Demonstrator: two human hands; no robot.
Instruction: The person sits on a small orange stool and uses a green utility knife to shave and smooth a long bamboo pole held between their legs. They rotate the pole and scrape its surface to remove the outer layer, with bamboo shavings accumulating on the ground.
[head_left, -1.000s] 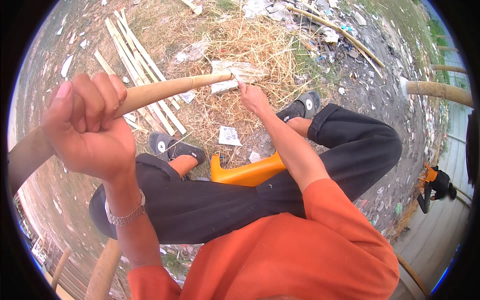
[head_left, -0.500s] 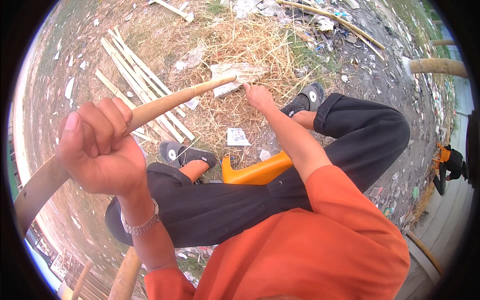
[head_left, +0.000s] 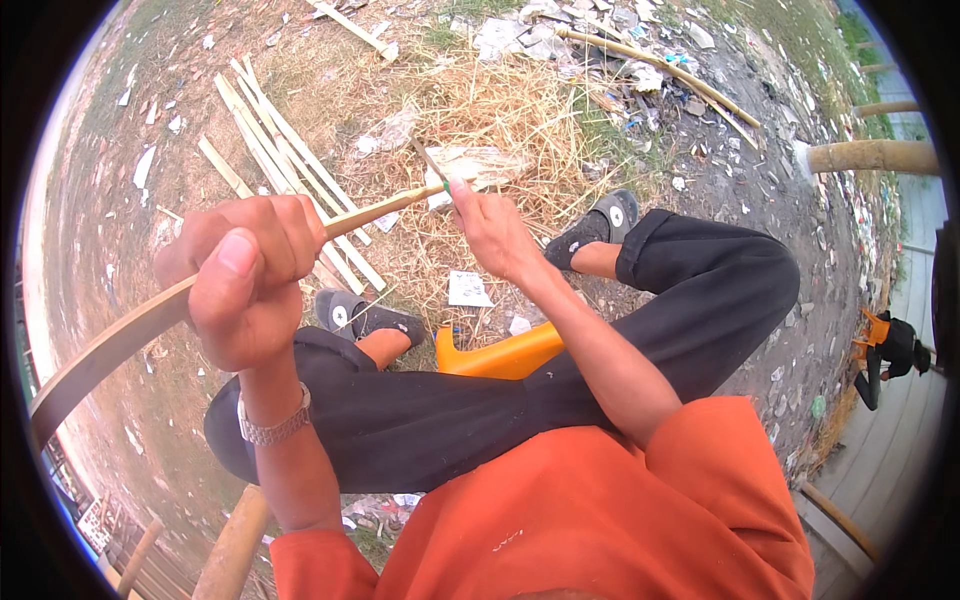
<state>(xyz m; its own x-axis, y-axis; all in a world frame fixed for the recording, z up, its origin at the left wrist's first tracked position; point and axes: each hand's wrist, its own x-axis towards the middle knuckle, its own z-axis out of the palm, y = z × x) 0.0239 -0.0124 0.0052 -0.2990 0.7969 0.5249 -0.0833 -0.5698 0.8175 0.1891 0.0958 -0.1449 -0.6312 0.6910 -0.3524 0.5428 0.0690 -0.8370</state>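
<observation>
A long bamboo strip (head_left: pixel 385 207) slants across the view from the lower left to the centre. My left hand (head_left: pixel 245 268), with a watch at its wrist, is closed in a fist around it. Beyond the fist, the strip's far end reaches my right hand (head_left: pixel 492 230). That hand is closed on what looks like a knife (head_left: pixel 427 160), its narrow dark blade pointing up and left, with a bit of green by the fingers. The blade meets or crosses the strip's tip; whether it cuts in is too small to tell.
Split bamboo strips (head_left: pixel 275 145) lie on the ground ahead, left of a pile of straw-like shavings (head_left: pixel 515 110). Between my legs is an orange plastic stool (head_left: pixel 500 357). A bamboo pole (head_left: pixel 665 68) lies among litter at the far right. Another person (head_left: pixel 893 345) sits at the right edge.
My left hand has moved right and slightly down with the bamboo strip. My right hand has come left and lower, and the blade now shows at the strip's tip.
</observation>
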